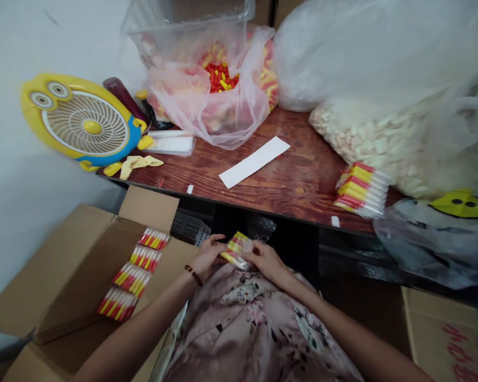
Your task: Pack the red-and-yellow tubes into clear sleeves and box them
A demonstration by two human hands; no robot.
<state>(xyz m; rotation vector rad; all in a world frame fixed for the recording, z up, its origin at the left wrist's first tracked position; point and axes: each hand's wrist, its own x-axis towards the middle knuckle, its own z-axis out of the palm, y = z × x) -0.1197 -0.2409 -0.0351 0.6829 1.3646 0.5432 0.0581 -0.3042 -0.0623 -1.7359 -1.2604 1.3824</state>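
In my lap area, in front of the table edge, is a small clear-wrapped pack of red and yellow tubes (236,247). My left hand (209,255) holds its left edge, with the fingers partly curled and some of them hidden. On the other side, my right hand (267,261) pinches the pack's right end between thumb and fingers. A similar pack of red and yellow tubes (360,189) lies on the right of the table. Several more wrapped packs (131,278) are lined up in the open cardboard box (79,265) to my left.
On the wooden table (302,170) are a white paper strip (255,162), a yellow cartoon fan (88,123) and a pink bag (227,119) of red and yellow pieces. Large bags of whitish pieces (366,132) fill the right. Another carton (446,334) stands at lower right.
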